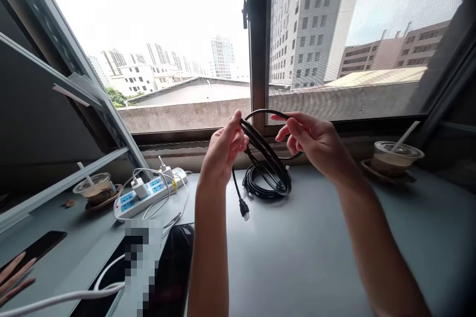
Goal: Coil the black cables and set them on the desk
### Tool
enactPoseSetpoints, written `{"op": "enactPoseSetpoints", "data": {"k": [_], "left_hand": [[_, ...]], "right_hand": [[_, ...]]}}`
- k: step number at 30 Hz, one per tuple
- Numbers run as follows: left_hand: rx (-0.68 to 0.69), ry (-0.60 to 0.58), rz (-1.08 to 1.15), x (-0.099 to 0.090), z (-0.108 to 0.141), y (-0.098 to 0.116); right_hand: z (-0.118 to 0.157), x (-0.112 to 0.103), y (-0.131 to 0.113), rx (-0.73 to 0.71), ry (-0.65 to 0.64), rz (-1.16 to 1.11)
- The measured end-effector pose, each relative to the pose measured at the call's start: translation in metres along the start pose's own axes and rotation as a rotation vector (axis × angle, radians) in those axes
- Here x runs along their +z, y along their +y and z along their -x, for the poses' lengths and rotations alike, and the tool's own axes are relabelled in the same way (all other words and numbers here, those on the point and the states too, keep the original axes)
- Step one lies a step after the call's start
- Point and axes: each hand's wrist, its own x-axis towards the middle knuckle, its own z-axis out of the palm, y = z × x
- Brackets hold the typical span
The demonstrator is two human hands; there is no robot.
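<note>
Black cable [262, 142]: was held in loops above the desk [290, 252], near another coil [256, 191], clasped by the left hand [223, 153], pinched along one strand by the right hand's [318, 136] fingertips.

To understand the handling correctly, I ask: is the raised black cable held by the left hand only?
No, the left hand grips the looped black cable while the right hand pinches one strand of it.

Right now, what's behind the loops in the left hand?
The window frame and a coil on the table show behind the loops; the coil's strands they cover cannot be seen.
</note>
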Motion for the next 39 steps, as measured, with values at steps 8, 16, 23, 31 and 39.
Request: {"op": "enactPoseSetpoints", "data": {"k": [8, 16, 23, 31, 39], "left_hand": [[0.113, 0.057, -0.213, 0.026, 0.011, -0.004], [0.260, -0.035, -0.515, 0.032, 0.019, -0.005], [0.405, 0.226, -0.809, 0.024, 0.033, 0.013], [0.072, -0.096, -0.627, 0.022, 0.024, 0.004], [-0.203, -0.422, -0.161, 0.023, 0.016, 0.001]], "right_hand": [[0.002, 0.000, -0.007, 0.054, -0.092, 0.036], [0.003, -0.003, -0.004, -0.068, -0.057, 0.181], [-0.004, -0.018, 0.010, -0.157, 0.185, 0.294], [-0.010, -0.018, 0.011, -0.144, 0.273, 0.078], [-0.019, -0.013, 0.040, -0.094, 0.196, 0.047]]}}
